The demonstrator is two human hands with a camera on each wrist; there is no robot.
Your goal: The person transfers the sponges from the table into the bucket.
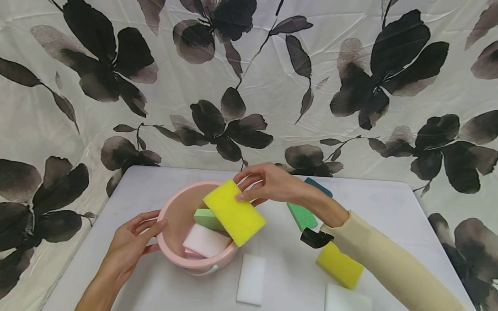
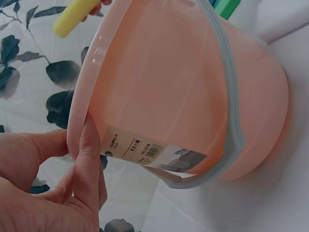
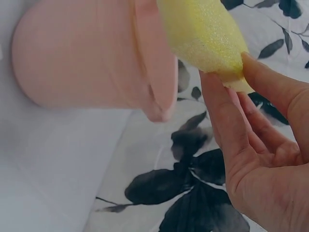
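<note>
A pink bucket (image 1: pixel 173 212) stands on the left part of the white table. My left hand (image 1: pixel 126 242) pinches its rim from the left, thumb and fingers on either side of the wall, as the left wrist view shows. Above the bucket's right side, my right hand (image 1: pixel 268 183) pinches a yellow sponge (image 1: pixel 235 212) by one edge, tilted over the opening. Within the bucket lie a light green sponge (image 1: pixel 207 219) and a pale pink sponge (image 1: pixel 206 241); more pink shows beneath. The yellow sponge hides part of the inside.
Right of the bucket lie a white sponge (image 1: pixel 251 280), a green sponge (image 1: pixel 302 216), a dark blue sponge (image 1: pixel 319 187), another yellow sponge (image 1: pixel 341 266) and a second white sponge (image 1: pixel 348 304). A grey handle (image 2: pixel 233 111) hangs on the bucket. Behind the table is a floral cloth (image 1: pixel 218 81).
</note>
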